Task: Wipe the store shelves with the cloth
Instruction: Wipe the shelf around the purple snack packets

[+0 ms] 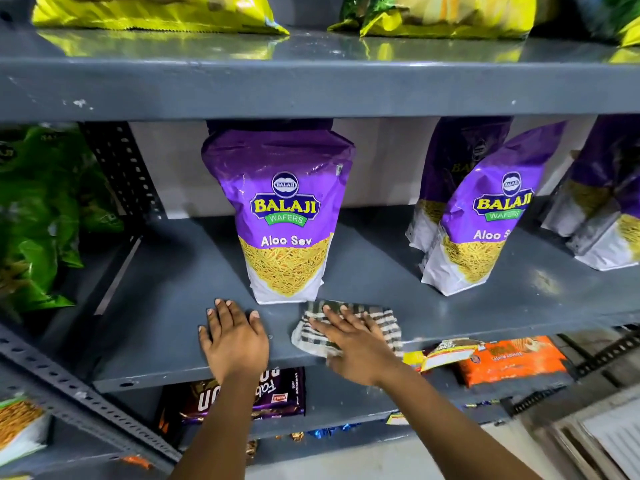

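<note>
A grey metal shelf (166, 306) runs across the middle of the head view. A checked grey-and-white cloth (388, 323) lies on its front part, just below and right of a purple Aloo Sev bag (280, 216). My right hand (349, 337) presses flat on the cloth, fingers spread and pointing up-left. My left hand (232, 337) rests flat on the bare shelf to the left of the cloth, fingers apart, holding nothing. Its fingertips are close to the bag's lower left corner.
More purple Aloo Sev bags (481, 220) stand to the right. Green bags (45, 216) fill the left bay behind a perforated upright (128, 171). Yellow-green bags (156, 10) lie on the shelf above. Biscuit packs (512, 358) and a brown pack (263, 393) lie on the shelf below.
</note>
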